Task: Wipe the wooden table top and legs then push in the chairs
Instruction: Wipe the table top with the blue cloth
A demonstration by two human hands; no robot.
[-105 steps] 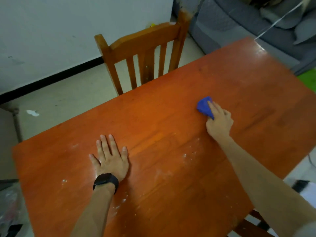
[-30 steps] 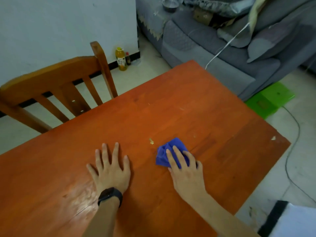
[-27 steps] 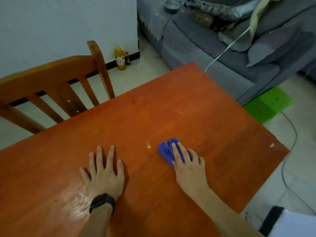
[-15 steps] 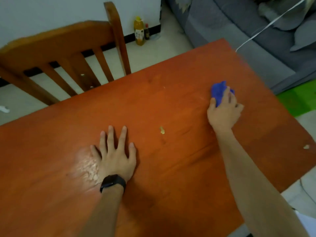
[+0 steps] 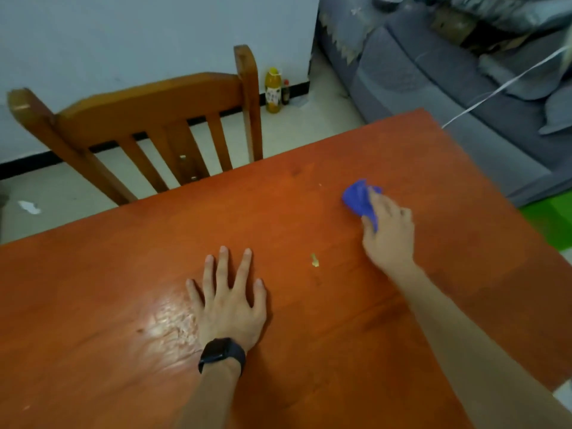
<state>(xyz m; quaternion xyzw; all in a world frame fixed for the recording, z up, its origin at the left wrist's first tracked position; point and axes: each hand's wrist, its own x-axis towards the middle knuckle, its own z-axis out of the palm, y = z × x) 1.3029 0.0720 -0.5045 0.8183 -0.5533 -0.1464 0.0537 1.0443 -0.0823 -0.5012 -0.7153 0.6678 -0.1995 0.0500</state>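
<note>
While the left hand (image 5: 229, 301) lies flat near the middle of the worktop (image 5: 108, 274), fingers spread and straight, palm down, a black watch (image 5: 222, 354) on its wrist, the right hand (image 5: 388, 230) reaches out toward the far right corner and presses on a blue cloth (image 5: 357, 198). Its fingers lie over the near part of the cloth and the thumb runs along its left side, but the hand is blurred, so I cannot tell whether the fingers curl round the cloth or only press it flat. The cloth is bunched, and its far part sticks out past the fingertips. A small pale crumb (image 5: 314, 260) lies on the wood between the two hands, and a shiny, smeared patch (image 5: 167, 323) sits just left of the left hand. The worktop's near and left edges are cut off by the frame, and its legs are hidden under it. A wooden chair (image 5: 148, 100) stands at the far edge, with only its slatted back in view and its seat hidden. Beyond it, a yellow bottle (image 5: 273, 89) and a smaller dark bottle (image 5: 285, 91) stand on the floor against the wall. A grey sofa (image 5: 433, 88) lies past the far right corner, partly cut off, the things heaped on it too dim to make out.
</note>
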